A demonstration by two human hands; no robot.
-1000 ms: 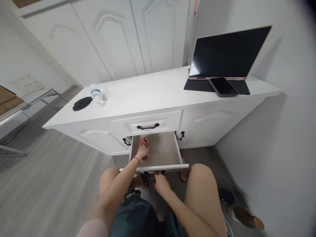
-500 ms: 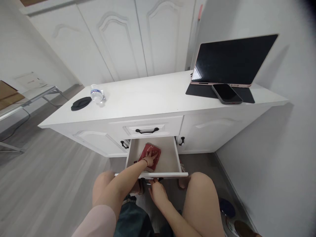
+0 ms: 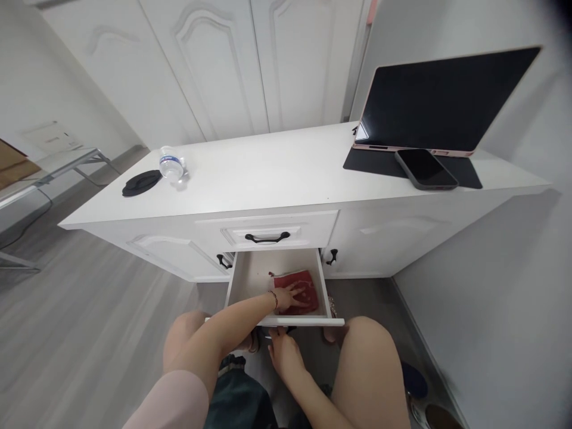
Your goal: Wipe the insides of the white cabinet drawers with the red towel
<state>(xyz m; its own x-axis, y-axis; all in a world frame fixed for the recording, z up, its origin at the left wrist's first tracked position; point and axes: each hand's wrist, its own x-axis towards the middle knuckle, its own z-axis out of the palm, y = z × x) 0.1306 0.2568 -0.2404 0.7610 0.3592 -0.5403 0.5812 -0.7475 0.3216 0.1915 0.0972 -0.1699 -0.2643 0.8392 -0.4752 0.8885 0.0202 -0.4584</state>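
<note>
Against the drawer's (image 3: pixel 236 280) right wall, left hand (image 3: pixel 290 296) flattens red cloth (image 3: pixel 304 286).

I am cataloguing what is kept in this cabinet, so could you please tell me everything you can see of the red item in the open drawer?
The red item is a flat, roughly rectangular piece, perhaps cloth or a thin booklet; its material is unclear. Faint pale markings show on its surface. It lies flat on the floor of the open drawer, toward the right side and front. The left hand rests palm-down on its left part, fingers spread. The right hand is below the drawer front, not touching it.
</note>
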